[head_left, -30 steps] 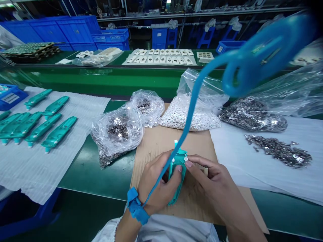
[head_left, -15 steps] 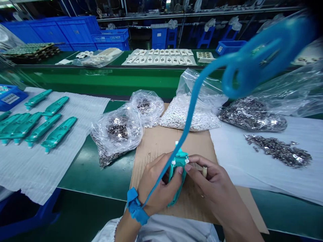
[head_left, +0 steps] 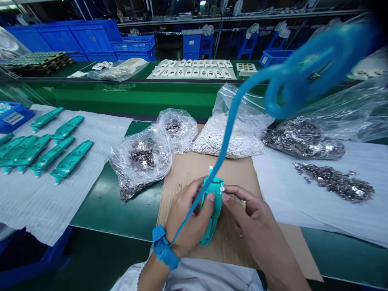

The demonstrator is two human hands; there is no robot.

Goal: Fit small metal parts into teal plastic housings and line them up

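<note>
My left hand [head_left: 189, 214] is closed round a teal plastic housing [head_left: 216, 206], a long hollow shell with a white tip pointing away from me. The thumb presses on its open face, and the fingers wrap the left side. At the housing's upper right edge sits a small white part [head_left: 222, 188]. My right hand [head_left: 254, 214] pinches this part between thumb and index finger, with a pale band round another finger. A blue wrist strap [head_left: 164, 247] circles my left wrist, and its blue cord [head_left: 228, 133] crosses in front of the housing.
Cardboard [head_left: 178, 178] lies under my hands. Beyond it stand bags of metal pieces [head_left: 142, 157] and a bag of small white parts [head_left: 227, 137]. Loose metal pieces [head_left: 339, 182] lie at right. Several teal housings [head_left: 72, 159] rest on white foam at left.
The housing has shifted slightly left and turned a little in my left hand. Its left-edge white part no longer shows. My right fingertips stay at the right edge.
</note>
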